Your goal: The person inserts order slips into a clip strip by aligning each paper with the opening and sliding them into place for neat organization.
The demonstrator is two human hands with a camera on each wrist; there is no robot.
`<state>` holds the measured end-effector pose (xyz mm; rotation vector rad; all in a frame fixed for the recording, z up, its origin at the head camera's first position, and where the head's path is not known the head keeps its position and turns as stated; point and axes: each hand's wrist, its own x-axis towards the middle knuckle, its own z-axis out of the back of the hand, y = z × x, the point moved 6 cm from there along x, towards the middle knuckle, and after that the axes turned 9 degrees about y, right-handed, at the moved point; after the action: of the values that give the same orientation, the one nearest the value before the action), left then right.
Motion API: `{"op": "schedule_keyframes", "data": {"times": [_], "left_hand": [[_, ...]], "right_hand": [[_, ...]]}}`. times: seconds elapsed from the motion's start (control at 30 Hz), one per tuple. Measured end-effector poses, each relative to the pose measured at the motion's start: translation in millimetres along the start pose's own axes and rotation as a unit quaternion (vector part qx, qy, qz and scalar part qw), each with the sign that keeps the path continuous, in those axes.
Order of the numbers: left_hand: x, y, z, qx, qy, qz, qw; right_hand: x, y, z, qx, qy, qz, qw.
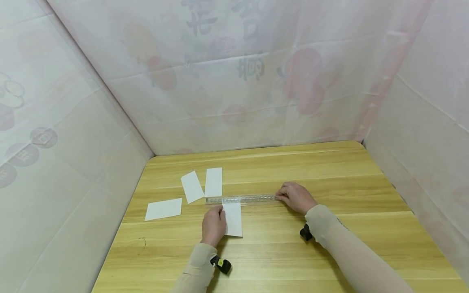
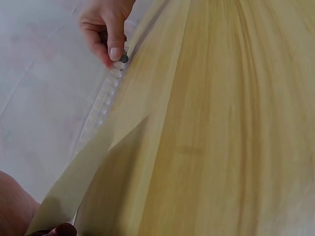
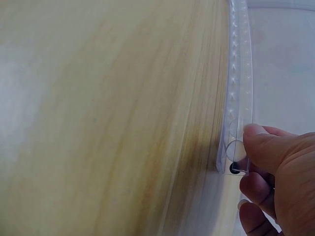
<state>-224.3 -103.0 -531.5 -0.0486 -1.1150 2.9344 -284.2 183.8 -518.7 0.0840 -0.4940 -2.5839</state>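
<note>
A clear ruler-like strip (image 1: 253, 198) with a row of round marks lies crosswise over the table. My right hand (image 1: 296, 197) pinches its right end between thumb and fingers; the right wrist view shows the same hand (image 3: 285, 172) at the strip's end (image 3: 238, 98), beside a small dark dot. My left hand (image 1: 214, 225) pinches the left edge of a white paper piece (image 1: 233, 219), whose top edge meets the strip. In the left wrist view the paper (image 2: 74, 182) is lifted off the wood at one corner, and the left hand (image 2: 17, 209) shows only partly.
Three more white paper pieces lie on the wooden table (image 1: 293, 260): one upright (image 1: 213, 182) behind the strip's left end, one tilted (image 1: 192, 187) beside it, one (image 1: 163, 209) farther left. Printed cloth walls (image 1: 234, 101) stand at the back and both sides.
</note>
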Motion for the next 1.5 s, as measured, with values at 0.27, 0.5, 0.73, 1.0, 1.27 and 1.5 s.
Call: {"op": "schedule_keyframes", "data": {"times": [0.27,0.5,0.73,1.0,1.27,1.5], "left_hand": [[1.8,-2.0,-2.7,-0.005,0.0,0.005,1.0],[1.7,-5.4,-4.0,-0.013,0.001,-0.003,0.9999],[1.6,-4.4,-6.2,-0.026,0.001,-0.008,0.9996],[-4.5,-2.3,-14.3,-0.105,0.07,0.017,0.9918],[-6.1,-2.8,-17.2,-0.151,0.092,0.034,0.9837],[-6.0,-6.2,-18.0,-0.163,0.092,0.022,0.9821]], "right_hand": [[0.3,1,-1,-0.002,0.001,0.001,1.0],[1.0,0,-2,0.0,-0.001,0.0,1.0],[1.6,1,-1,0.0,-0.003,0.004,1.0],[3.1,0,-1,0.001,0.0,0.0,1.0],[3.9,-3,-4,0.011,0.006,-0.002,0.9999],[-5.3,-16,-1,0.055,0.02,-0.024,0.998]]}}
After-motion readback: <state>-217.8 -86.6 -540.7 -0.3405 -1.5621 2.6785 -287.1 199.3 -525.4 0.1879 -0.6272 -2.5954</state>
